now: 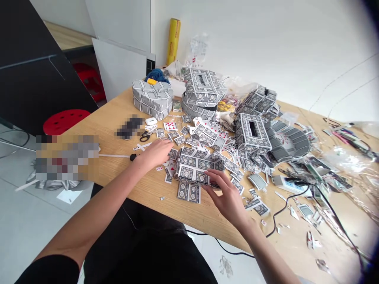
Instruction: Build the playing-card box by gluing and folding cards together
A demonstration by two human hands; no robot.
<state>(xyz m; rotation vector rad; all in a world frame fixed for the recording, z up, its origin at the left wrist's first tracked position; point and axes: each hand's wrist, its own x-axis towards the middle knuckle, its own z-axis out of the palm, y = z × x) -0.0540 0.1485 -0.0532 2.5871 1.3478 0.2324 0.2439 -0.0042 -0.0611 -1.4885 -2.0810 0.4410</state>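
Note:
An open-topped box made of patterned playing cards [197, 163] stands near the table's front edge, with a flat card panel [188, 192] under its front side. My right hand [222, 189] holds the box's front right corner, thumb outside and fingers over the wall. To the left of the box, my left hand [160, 152] lies over loose cards, its fingers bent together; whatever is under the fingertips is hidden. Black scissors [145, 137] and a white case [151, 121] are just beyond my left hand.
Finished card boxes [204, 85] stand behind, with a tissue-style card box [253, 132] and a round card tray [287, 142] to the right. Loose cards cover the middle. Black cables [286, 205] and a white power strip [291, 185] lie at right. A red stool [66, 120] is left.

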